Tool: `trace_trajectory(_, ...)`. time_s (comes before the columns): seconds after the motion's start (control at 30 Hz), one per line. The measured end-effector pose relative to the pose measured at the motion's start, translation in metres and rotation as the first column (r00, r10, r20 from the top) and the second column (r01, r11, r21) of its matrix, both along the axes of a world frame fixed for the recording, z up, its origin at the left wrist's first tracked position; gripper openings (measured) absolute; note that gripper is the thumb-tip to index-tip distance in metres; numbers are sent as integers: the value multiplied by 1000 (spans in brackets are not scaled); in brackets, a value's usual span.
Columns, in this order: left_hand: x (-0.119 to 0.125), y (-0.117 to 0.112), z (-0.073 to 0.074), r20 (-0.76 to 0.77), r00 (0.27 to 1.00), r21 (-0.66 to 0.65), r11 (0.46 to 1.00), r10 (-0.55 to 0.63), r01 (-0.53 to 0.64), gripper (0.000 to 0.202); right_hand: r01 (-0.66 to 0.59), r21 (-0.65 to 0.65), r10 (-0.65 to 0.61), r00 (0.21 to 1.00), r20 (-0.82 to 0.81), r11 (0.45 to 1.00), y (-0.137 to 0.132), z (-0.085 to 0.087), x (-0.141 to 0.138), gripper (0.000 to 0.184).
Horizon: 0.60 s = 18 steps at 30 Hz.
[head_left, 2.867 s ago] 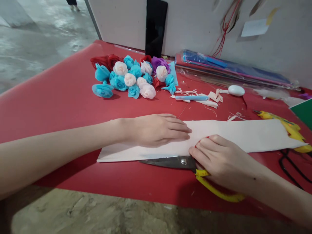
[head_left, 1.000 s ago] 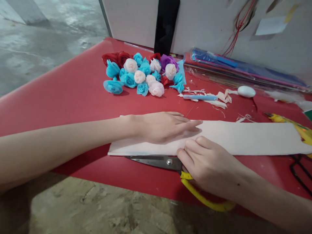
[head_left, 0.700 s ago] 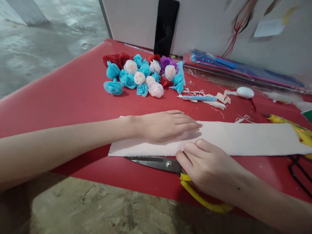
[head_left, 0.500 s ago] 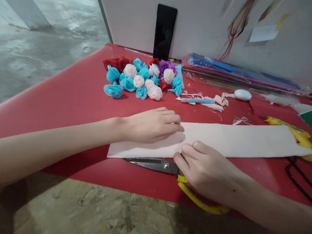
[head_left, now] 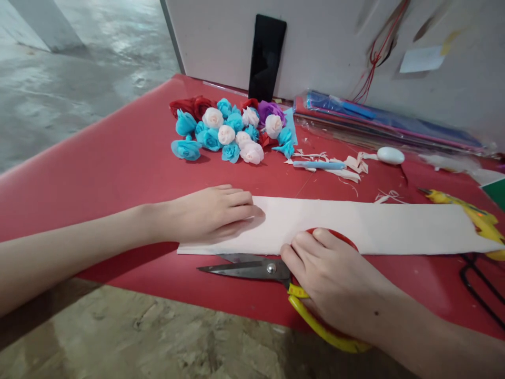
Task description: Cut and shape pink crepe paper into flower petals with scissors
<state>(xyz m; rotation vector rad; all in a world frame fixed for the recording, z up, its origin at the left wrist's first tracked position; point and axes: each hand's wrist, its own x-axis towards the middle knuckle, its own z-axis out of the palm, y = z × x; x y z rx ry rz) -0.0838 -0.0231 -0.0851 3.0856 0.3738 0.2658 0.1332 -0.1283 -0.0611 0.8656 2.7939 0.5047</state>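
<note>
A long strip of pale pink crepe paper (head_left: 410,226) lies across the red tabletop. My left hand (head_left: 213,213) rests flat on its left part, fingers stretched out. My right hand (head_left: 335,279) is closed round the handles of a pair of scissors (head_left: 252,269), one handle loop yellow and one red. Their blades point left along the near edge of the strip and stand a little apart; the rear blade is partly at the paper's edge. My right fingers hide part of the handles.
Crepe paper flowers (head_left: 229,131) in blue, pink, red and purple sit at the back. A black phone (head_left: 268,58) leans on the wall. Paper scraps (head_left: 357,163), a white oval object (head_left: 390,156), plastic-wrapped sheets (head_left: 394,121) and a yellow glue gun (head_left: 473,210) lie to the right.
My left hand has slid left along the strip. The scissor blades have parted, and the red handle loop now shows above my right hand.
</note>
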Motion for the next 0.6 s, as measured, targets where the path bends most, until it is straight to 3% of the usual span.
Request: trace_trajectory(0.6, -3, 2, -3, 6, 1000, 33, 999, -15, 14, 32, -27, -28, 25, 996, -82, 999, 14, 1, -19, 6)
